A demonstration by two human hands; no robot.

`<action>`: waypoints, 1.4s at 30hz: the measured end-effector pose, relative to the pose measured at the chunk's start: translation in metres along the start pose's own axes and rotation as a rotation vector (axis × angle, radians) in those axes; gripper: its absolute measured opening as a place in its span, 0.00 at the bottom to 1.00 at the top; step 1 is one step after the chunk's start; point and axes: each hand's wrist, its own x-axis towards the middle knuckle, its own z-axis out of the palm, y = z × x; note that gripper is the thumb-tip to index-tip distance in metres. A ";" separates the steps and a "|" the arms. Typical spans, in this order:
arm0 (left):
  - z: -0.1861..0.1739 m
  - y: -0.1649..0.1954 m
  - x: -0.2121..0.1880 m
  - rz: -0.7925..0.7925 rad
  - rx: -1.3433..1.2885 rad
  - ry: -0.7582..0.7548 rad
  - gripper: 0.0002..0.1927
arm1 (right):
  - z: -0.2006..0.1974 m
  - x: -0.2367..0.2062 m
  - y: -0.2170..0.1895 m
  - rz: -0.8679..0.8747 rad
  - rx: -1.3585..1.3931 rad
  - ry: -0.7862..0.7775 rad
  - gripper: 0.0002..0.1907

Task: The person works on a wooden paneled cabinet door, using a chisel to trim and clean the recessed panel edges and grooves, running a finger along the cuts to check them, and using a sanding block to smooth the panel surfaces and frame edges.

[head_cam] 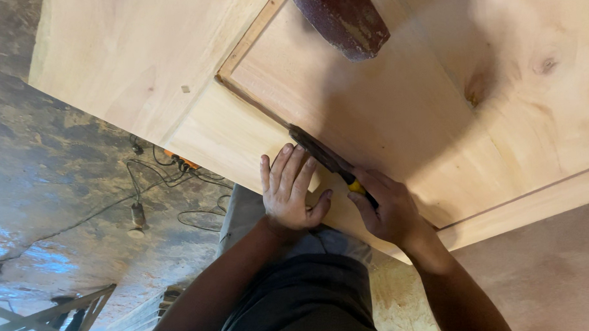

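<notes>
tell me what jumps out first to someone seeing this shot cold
The big pale wooden panel with a recessed frame fills the upper half. At its lower edge the right hand grips a chisel-like tool with a yellow handle, its blade lying along the frame's groove, while the left hand rests flat on the wood beside it. A dark red sanding block sits at the top, and cables trail on the floor at left.

chisel (pixel 323 156) handle hidden, sanding block (pixel 341 17) cropped

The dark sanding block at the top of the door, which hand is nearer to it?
Right hand, just below the sanding block; left hand lies farther left.
</notes>
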 end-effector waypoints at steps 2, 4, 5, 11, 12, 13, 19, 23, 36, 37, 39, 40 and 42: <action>0.000 0.000 0.000 0.006 0.001 0.005 0.34 | 0.001 0.001 -0.001 -0.008 0.011 0.001 0.20; -0.001 0.000 0.000 0.009 0.010 0.001 0.34 | 0.001 0.002 -0.002 -0.021 0.007 0.014 0.20; -0.001 0.000 0.001 0.009 0.018 0.003 0.35 | 0.001 0.002 -0.002 -0.028 0.015 0.017 0.20; -0.002 -0.001 0.000 0.019 0.007 -0.005 0.38 | 0.000 0.003 -0.003 0.008 0.023 -0.011 0.20; -0.002 -0.001 0.000 0.017 0.004 -0.005 0.39 | -0.001 0.003 -0.003 -0.002 0.023 -0.009 0.19; -0.002 0.000 0.000 0.015 0.001 -0.005 0.39 | -0.001 0.003 -0.004 -0.012 0.023 -0.006 0.19; -0.001 0.001 0.000 0.020 0.004 0.013 0.41 | -0.002 0.006 -0.008 0.008 0.033 0.001 0.20; 0.001 -0.002 -0.001 0.040 0.006 0.011 0.42 | -0.002 0.008 -0.011 0.013 0.019 -0.014 0.20; 0.003 -0.004 -0.003 0.068 0.038 0.004 0.39 | -0.011 -0.001 -0.013 0.046 0.033 -0.033 0.20; 0.004 -0.004 -0.003 0.063 0.037 0.014 0.40 | -0.009 -0.001 -0.012 0.055 0.036 -0.032 0.20; 0.004 -0.003 -0.003 0.050 0.026 0.022 0.40 | -0.006 0.001 -0.011 0.037 0.022 -0.012 0.20; 0.005 -0.003 -0.004 0.042 0.016 0.020 0.40 | -0.004 0.002 -0.010 0.031 0.016 -0.002 0.20; 0.004 -0.002 -0.004 0.035 0.011 0.010 0.40 | -0.002 0.001 -0.010 0.046 0.031 -0.010 0.20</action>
